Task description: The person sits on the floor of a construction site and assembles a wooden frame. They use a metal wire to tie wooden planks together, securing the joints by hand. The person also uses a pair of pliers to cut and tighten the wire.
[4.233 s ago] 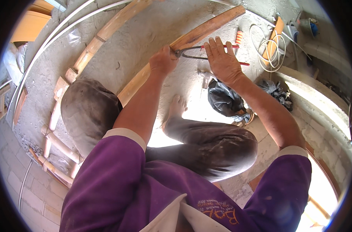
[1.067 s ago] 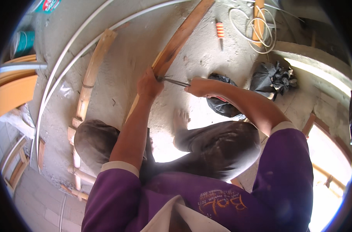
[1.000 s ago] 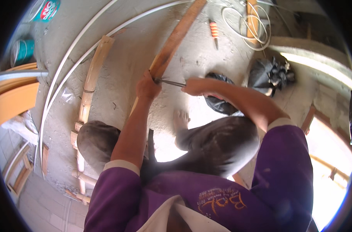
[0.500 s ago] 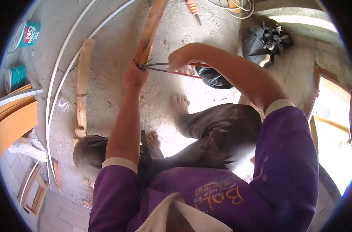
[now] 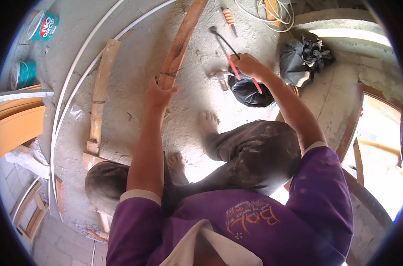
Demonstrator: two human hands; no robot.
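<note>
A long reddish-brown wooden board [image 5: 177,48] slants away from me. My left hand [image 5: 158,96] grips its near part, thumb along the right edge. Just beyond those fingers, a thin dark wire [image 5: 171,73] goes around the board, its loose ends sticking out to the right. Raised off to the right, my right hand [image 5: 250,66] is closed on a pair of end-cutting pincers [image 5: 233,66] with red handles. Their dark head points up and left, apart from the board. A hammer [image 5: 220,74] lies beyond my foot, beside a black plastic bag [image 5: 250,96] below my right hand.
A chisel-like tool with an orange striped handle [image 5: 228,17] lies ahead, near coiled white cable [image 5: 279,15]. Another black bag [image 5: 302,60] stands right. Leftward are a wooden strip [image 5: 103,84], long white pipes [image 5: 68,77], teal buckets [image 5: 26,73] and orange panels [image 5: 19,128].
The pincers have come away from the wire at the board, moving right with my right hand and tilting upward. My left hand has shifted slightly nearer, leaving the wire visible.
</note>
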